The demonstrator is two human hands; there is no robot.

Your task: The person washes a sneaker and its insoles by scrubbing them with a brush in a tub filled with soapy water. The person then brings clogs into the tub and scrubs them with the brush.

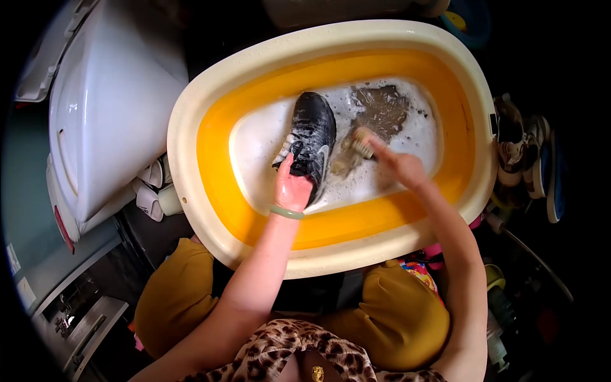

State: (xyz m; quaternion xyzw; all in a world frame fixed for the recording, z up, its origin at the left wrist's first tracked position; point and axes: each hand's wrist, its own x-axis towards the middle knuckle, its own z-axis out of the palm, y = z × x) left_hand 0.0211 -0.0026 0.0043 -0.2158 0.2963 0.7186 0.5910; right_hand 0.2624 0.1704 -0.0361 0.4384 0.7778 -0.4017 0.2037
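The left hand point(294, 188) holds a black shoe point(314, 121) at its opening, most fingers hidden; the right hand point(402, 165) grips a brush point(362, 148), its handle largely covered. The shoe lies amid suds point(254, 146) and murky water point(385, 108) in a yellow tub point(210, 143). Left stands a white basin point(114, 114), cut off above; right, footwear point(536, 156) fades into darkness.
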